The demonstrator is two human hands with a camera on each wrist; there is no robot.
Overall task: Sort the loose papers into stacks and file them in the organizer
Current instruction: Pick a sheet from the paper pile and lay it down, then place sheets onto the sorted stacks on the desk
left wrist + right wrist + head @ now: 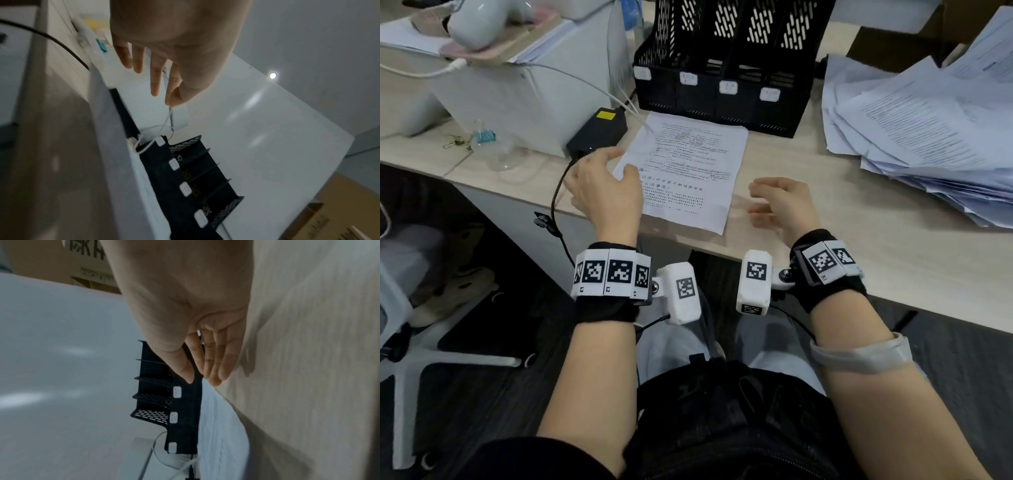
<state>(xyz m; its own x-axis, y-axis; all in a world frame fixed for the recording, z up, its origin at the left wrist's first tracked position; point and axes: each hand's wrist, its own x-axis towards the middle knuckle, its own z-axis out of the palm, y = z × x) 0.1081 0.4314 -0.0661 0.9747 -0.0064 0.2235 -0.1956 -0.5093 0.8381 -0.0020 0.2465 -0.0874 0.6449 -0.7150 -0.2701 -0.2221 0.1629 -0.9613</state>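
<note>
Barely started imo: one printed sheet [685, 171] lies near the desk's front edge, mesh organizer [717, 68] looks unfilled, messy paper pile [928, 137] at the right edge. Left hand [602, 192] and right hand [782, 202] both relaxed, gripping nothing.

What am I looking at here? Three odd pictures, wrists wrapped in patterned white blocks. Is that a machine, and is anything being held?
No machine: a person wearing cameras. The big picture comes from their head; the other two look along each wrist toward the fingers. The patterned blocks are markers on the wrist straps. On the desk lie one printed sheet, a messy pile of papers at the right, and a black organizer behind, its slots looking empty. The left hand hovers at the sheet's left edge; the right hand is beside it. Both are relaxed and hold nothing.
</note>
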